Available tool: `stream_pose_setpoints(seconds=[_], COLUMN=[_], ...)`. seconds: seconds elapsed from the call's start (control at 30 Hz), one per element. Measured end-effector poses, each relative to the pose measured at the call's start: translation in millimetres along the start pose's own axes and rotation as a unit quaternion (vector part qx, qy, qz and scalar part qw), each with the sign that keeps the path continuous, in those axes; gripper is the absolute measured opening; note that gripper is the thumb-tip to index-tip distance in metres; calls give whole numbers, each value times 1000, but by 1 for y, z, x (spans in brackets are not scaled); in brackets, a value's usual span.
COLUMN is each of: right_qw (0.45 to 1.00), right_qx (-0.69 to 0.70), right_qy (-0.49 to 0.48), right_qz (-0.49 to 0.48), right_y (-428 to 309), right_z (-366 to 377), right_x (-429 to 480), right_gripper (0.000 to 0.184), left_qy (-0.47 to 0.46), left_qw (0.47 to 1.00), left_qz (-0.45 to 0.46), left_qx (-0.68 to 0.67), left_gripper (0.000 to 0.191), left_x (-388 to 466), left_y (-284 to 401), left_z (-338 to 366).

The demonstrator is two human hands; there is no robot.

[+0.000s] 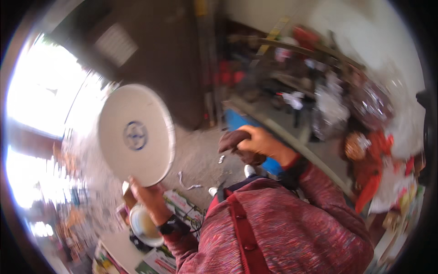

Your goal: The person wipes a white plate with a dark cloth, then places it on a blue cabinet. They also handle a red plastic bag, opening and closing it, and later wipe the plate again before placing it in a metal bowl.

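Observation:
My left hand (pixel 145 197) grips the lower rim of a large round off-white lid or shallow basin (pixel 137 102), which is tilted up and bears a blue emblem at its middle. Its thumb lies over the rim. To the right, my right hand (pixel 260 142) is closed around a bunched dark brown cloth or soft item (pixel 236 140), whose exact kind I cannot tell. The two hands are well apart, in front of my red knitted top. Below my left wrist stands a white bucket (pixel 145 226) with something pale in it.
A wooden-edged table or rack (pixel 301 147) runs along the right, with plastic bags (pixel 330 109) and a red bag (pixel 369 174) beyond it. Printed cartons (pixel 184 205) lie at the lower left. A white cord (pixel 186 185) is on the floor. A dark door (pixel 164 61) stands ahead.

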State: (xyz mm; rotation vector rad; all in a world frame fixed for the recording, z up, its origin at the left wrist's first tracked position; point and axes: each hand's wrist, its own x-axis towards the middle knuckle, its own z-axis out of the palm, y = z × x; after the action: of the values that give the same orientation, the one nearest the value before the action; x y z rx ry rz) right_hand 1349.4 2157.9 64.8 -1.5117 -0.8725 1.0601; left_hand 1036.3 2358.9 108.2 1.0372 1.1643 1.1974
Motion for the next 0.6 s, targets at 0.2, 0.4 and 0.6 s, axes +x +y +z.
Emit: stream_pose_setpoints(seconds=[0.2,0.4,0.6], right_qw=[930,988,948], right_qx=[359,130,316], right_qy=[27,73,-10], right_qz=[80,27,-23], right_y=[-13,-31,-84], right_z=[37,101,191], right_x=[53,109,108], right_gripper=[38,33,36], left_qy=[61,96,86], left_qw=[989,991,988], left_qz=[-51,70,119], left_qx=[-121,-59,39], left_gripper=[48,56,52], left_x=[15,28,41], left_y=[-20,-25,-35], left_z=[-90,-128,-166])
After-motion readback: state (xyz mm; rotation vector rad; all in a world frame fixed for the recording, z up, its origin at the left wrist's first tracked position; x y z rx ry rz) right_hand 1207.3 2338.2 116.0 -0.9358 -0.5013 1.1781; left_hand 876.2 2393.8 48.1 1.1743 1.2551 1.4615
